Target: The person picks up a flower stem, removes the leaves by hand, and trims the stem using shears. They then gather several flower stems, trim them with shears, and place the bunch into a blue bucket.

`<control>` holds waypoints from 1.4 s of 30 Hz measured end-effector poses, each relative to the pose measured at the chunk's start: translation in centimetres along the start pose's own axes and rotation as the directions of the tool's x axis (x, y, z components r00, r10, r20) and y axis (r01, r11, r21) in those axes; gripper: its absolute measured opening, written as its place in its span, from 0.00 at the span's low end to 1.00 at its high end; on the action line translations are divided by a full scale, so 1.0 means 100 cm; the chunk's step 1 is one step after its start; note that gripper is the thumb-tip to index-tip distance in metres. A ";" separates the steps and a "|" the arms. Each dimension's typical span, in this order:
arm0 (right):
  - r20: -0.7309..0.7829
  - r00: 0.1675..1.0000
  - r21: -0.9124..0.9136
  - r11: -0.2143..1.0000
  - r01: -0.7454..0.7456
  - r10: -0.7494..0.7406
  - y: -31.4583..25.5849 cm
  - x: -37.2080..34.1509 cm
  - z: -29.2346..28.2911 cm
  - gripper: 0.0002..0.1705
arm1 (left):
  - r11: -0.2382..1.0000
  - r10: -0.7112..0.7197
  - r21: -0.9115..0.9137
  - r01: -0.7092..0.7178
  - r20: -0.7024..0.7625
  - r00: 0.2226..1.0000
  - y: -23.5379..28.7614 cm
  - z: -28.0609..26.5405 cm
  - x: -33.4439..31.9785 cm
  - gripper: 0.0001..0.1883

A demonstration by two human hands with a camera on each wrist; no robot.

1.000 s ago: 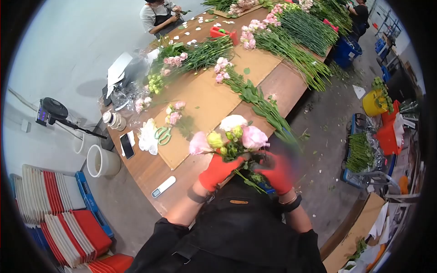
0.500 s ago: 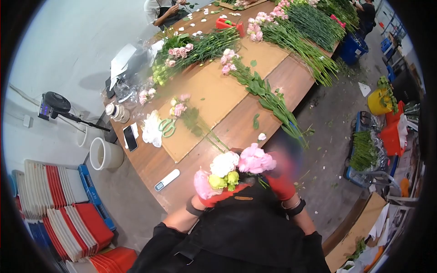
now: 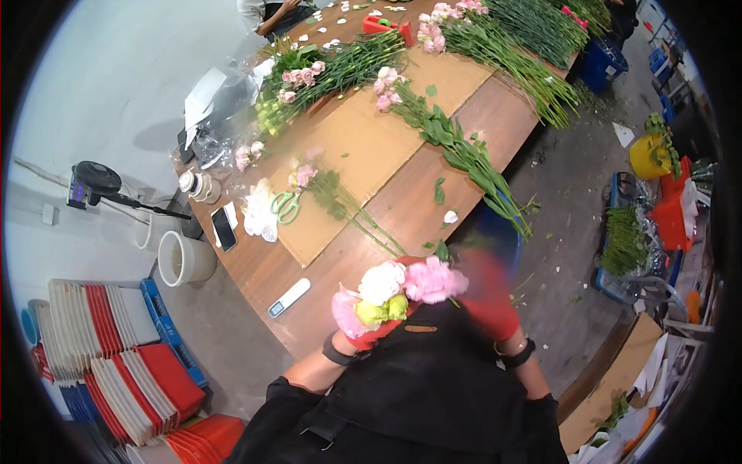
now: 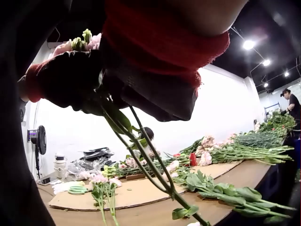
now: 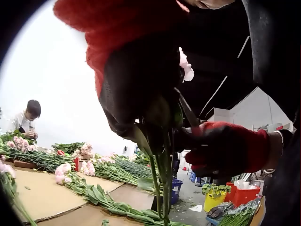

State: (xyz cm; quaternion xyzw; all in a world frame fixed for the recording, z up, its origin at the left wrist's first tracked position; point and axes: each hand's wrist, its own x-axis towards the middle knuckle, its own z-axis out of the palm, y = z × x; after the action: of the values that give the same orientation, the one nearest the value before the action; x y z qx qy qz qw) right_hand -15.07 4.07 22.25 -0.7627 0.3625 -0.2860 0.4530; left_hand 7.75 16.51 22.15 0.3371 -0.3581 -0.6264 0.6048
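In the head view my gloved left hand (image 3: 376, 334) grips a small bunch of flowers close to the apron. The bunch has a white bloom (image 3: 382, 282), two pink blooms (image 3: 434, 280) and yellow-green buds (image 3: 380, 312). My gloved right hand (image 3: 495, 305) is just right of the blooms, partly blurred. Cut stems (image 4: 172, 192) hang below the gloves in the left wrist view. In the right wrist view, stems (image 5: 162, 174) run down from the nearer glove. A thin grey blade-like piece (image 5: 188, 109) shows beside the braceleted right hand; I cannot tell whether it holds this.
On the wooden table (image 3: 413, 209) lie a cardboard sheet (image 3: 363, 166), green-handled scissors (image 3: 286, 207), a phone (image 3: 224, 229) and a white device (image 3: 290, 298). A leafy pink-flowered bundle (image 3: 464, 155) reaches the right edge. A blue bucket (image 3: 502, 232) stands below it.
The bunch has come down and back toward my body, its blooms now facing up. My right hand has shifted slightly right. A loose flower's stems on the table are now uncovered.
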 end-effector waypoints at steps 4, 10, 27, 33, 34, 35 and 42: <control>-0.158 0.912 -0.017 0.923 -0.385 0.378 -0.035 -0.018 -0.037 0.47 | 0.990 -0.086 0.106 0.097 -0.104 0.991 0.024 0.016 0.014 0.28; -0.049 0.996 -0.317 0.945 -0.081 0.069 -0.096 -0.024 -0.086 0.36 | 0.881 -0.062 0.422 0.213 -0.344 0.937 0.013 0.014 0.002 0.35; 0.325 0.932 -0.733 0.579 0.357 -0.164 -0.170 0.000 -0.070 0.20 | 0.947 -0.079 0.267 0.179 -0.349 0.934 0.002 0.009 0.008 0.36; 0.347 0.925 -0.722 0.585 0.370 -0.157 -0.164 0.002 -0.070 0.19 | 0.950 -0.086 0.252 0.182 -0.352 0.932 0.003 0.004 0.006 0.36; 0.337 0.927 -0.725 0.583 0.368 -0.166 -0.164 0.002 -0.069 0.19 | 0.950 -0.088 0.251 0.184 -0.350 0.932 0.004 0.004 0.006 0.36; 0.328 0.929 -0.728 0.581 0.365 -0.173 -0.163 0.003 -0.069 0.19 | 0.950 -0.090 0.249 0.186 -0.351 0.932 0.004 0.004 0.007 0.35; 0.347 0.914 -0.741 0.535 0.405 -0.211 -0.177 0.007 -0.073 0.19 | 0.950 -0.108 0.242 0.199 -0.343 0.933 0.005 0.004 0.007 0.35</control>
State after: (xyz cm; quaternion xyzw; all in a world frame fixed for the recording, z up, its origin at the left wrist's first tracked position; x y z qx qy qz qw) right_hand -15.02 5.80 41.33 -0.9613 0.2593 -0.0837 0.0404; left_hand 7.64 15.78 22.78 0.5429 -0.3084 -0.5526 0.5521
